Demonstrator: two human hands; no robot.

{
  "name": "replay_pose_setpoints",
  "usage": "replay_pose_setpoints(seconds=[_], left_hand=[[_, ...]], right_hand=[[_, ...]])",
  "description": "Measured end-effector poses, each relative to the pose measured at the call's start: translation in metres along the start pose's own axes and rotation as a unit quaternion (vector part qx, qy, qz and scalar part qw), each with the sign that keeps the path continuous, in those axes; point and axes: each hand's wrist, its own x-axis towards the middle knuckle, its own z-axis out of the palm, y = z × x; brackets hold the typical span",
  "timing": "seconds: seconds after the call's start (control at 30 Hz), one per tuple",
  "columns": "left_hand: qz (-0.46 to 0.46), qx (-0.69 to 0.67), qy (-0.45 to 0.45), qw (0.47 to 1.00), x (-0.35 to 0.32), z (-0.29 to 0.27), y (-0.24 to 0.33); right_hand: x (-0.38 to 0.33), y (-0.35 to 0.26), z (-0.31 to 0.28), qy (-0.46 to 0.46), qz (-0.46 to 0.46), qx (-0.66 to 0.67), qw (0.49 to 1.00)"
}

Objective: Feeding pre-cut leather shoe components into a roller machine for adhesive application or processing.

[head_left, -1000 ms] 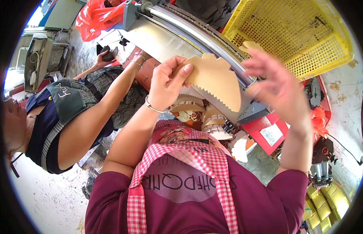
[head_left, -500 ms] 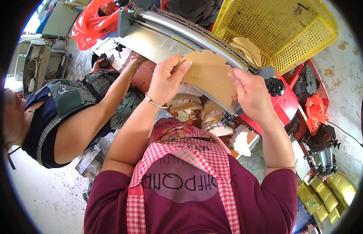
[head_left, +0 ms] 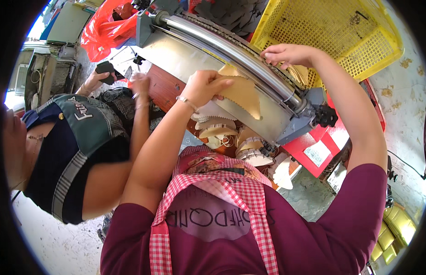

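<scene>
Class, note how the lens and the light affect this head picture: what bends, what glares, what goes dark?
Head view: the roller bows like an arc; daylight glares on the yellow crate and wall; a black fisheye rim darkens the corners; left hand and right hand look sharp.

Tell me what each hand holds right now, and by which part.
The left hand pinches a tan zigzag-edged piece at its upper left edge. The right hand holds nothing visible; its fingers rest by the machine's metal roller.

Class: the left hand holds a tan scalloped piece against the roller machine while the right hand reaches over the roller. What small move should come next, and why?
Probably slide the tan piece up toward the roller: the left hand already holds it flat on the metal face.
</scene>
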Motion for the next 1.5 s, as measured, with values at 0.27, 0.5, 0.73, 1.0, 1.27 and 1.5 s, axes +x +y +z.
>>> replay_pose_setpoints(seconds=[0.27,0.5,0.73,1.0,1.27,1.5], left_hand=[[0.026,-0.172,-0.010,0.985,-0.038,0.002,-0.010],[0.094,-0.076,0.113,0.986,-0.037,0.010,0.004],[0.210,-0.037,0.251,0.944,-0.031,0.020,0.028],[0.040,-0.051,-0.022,0.998,-0.050,-0.004,0.005],[-0.025,0.045,0.018,0.999,-0.027,-0.004,0.012],[-0.011,-0.067,-0.062,0.996,-0.028,0.000,-0.008]], right_hand=[[0.036,0.059,-0.022,0.184,-0.089,0.139,0.969],[0.011,0.141,-0.062,0.295,0.123,-0.172,0.932],[-0.061,-0.074,0.035,0.007,-0.110,-0.036,0.993],[-0.053,-0.063,0.028,0.033,-0.140,-0.088,0.986],[0.017,0.002,0.023,0.064,-0.079,-0.047,0.994],[0.015,0.015,-0.004,0.172,-0.095,0.018,0.980]])
